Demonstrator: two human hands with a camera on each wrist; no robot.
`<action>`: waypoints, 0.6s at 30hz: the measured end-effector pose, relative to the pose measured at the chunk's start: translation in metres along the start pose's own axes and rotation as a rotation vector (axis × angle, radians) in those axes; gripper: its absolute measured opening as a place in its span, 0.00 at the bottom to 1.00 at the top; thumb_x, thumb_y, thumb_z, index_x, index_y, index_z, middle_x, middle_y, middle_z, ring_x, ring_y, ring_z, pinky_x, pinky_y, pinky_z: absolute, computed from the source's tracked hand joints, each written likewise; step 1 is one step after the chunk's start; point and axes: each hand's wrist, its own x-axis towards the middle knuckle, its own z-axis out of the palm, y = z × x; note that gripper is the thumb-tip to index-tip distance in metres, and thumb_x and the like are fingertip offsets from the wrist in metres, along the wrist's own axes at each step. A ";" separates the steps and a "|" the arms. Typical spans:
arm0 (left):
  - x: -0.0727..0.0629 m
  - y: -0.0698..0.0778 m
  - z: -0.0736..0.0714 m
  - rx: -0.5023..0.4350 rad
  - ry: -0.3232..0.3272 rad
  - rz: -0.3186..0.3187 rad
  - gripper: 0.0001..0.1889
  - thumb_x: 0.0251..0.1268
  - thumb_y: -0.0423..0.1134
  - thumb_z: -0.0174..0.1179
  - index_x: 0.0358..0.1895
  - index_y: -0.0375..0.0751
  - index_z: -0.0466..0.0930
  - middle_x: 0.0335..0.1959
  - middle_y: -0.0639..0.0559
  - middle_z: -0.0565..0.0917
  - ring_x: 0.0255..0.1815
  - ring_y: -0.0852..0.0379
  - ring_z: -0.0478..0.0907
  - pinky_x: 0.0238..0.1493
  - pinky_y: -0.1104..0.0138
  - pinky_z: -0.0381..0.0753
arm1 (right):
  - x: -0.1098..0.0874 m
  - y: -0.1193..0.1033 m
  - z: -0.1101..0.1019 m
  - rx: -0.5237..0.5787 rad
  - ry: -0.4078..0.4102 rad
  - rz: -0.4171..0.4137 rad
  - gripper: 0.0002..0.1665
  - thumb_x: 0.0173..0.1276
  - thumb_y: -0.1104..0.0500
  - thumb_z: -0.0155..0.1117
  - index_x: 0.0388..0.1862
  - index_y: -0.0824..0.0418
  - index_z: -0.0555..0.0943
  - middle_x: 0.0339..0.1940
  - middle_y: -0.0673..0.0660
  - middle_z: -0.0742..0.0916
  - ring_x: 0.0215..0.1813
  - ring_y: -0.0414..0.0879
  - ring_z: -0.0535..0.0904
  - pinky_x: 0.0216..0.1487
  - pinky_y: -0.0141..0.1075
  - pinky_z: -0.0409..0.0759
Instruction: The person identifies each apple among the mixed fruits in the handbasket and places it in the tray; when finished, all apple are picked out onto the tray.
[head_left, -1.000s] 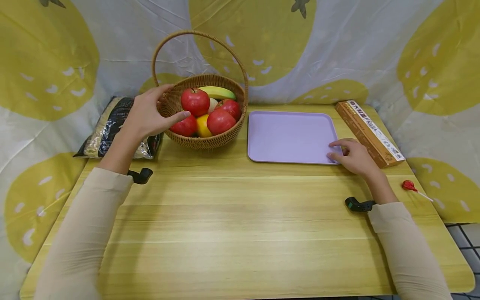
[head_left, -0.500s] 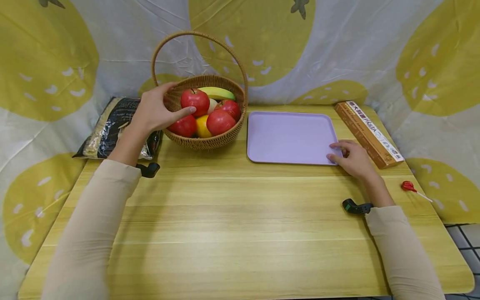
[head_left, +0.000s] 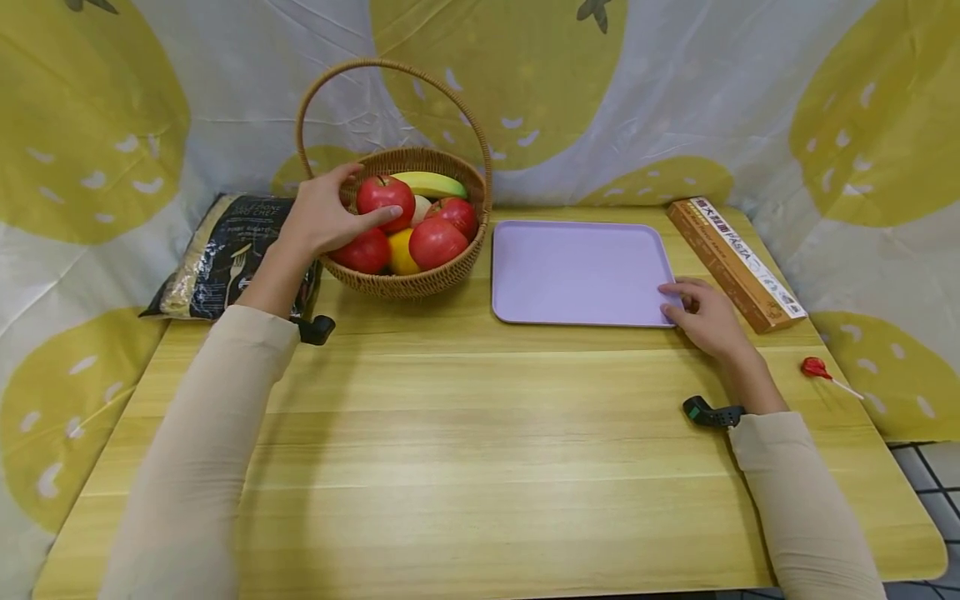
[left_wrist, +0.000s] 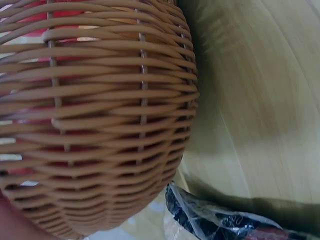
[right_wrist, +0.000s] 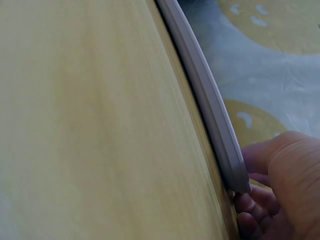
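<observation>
My left hand (head_left: pixel 322 215) reaches over the left side of a wicker basket (head_left: pixel 405 286), thumb and fingers spread around a red apple (head_left: pixel 385 198) on top of the fruit. The thumb overlaps the apple's front in the head view. Under it sits another red apple (head_left: pixel 365 252). Wicker weave (left_wrist: pixel 110 110) fills much of the left wrist view. At the right, my right hand (head_left: pixel 705 315) pinches the near right corner of a flat lilac tray (head_left: pixel 585 275). The right wrist view has the tray's rim (right_wrist: pixel 210 100) between thumb and curled fingers.
The basket also holds a banana (head_left: pixel 431 183), a yellow fruit (head_left: pixel 402 252) and more red fruit (head_left: pixel 437 243), under a tall arched handle (head_left: pixel 393 62). A black pasta bag (head_left: pixel 225 258) lies left. Rightward are a pasta box (head_left: pixel 738 265) and a red lollipop (head_left: pixel 814 367). Patterned cloth (head_left: pixel 555 108) hangs behind.
My left hand has moved right, further over the basket, bringing its thumb across the top apple. The right hand stays at the tray's corner.
</observation>
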 end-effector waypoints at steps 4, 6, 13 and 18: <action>0.005 0.003 0.001 0.034 -0.038 -0.049 0.56 0.57 0.78 0.57 0.84 0.55 0.51 0.77 0.38 0.68 0.74 0.35 0.68 0.69 0.36 0.71 | 0.000 0.000 0.000 0.027 0.005 0.015 0.21 0.75 0.60 0.61 0.62 0.69 0.82 0.71 0.73 0.76 0.60 0.63 0.73 0.49 0.35 0.62; 0.007 0.005 0.001 0.045 -0.049 -0.067 0.56 0.56 0.79 0.56 0.84 0.56 0.50 0.77 0.38 0.68 0.74 0.35 0.67 0.69 0.35 0.70 | 0.000 0.000 0.000 0.039 0.008 0.028 0.21 0.75 0.61 0.60 0.62 0.69 0.82 0.71 0.73 0.76 0.59 0.62 0.73 0.48 0.34 0.61; 0.015 0.005 0.006 0.006 -0.058 -0.059 0.55 0.56 0.77 0.59 0.83 0.53 0.54 0.75 0.39 0.70 0.73 0.35 0.66 0.71 0.38 0.70 | 0.001 0.000 0.001 0.058 0.015 0.063 0.20 0.76 0.63 0.55 0.62 0.68 0.82 0.72 0.71 0.76 0.54 0.59 0.72 0.47 0.32 0.61; 0.018 0.007 0.008 -0.006 -0.090 -0.066 0.55 0.58 0.73 0.62 0.84 0.52 0.50 0.77 0.37 0.66 0.74 0.34 0.64 0.71 0.37 0.70 | -0.001 0.001 0.001 0.071 0.019 0.061 0.20 0.77 0.63 0.55 0.62 0.68 0.82 0.72 0.71 0.76 0.55 0.58 0.72 0.48 0.33 0.62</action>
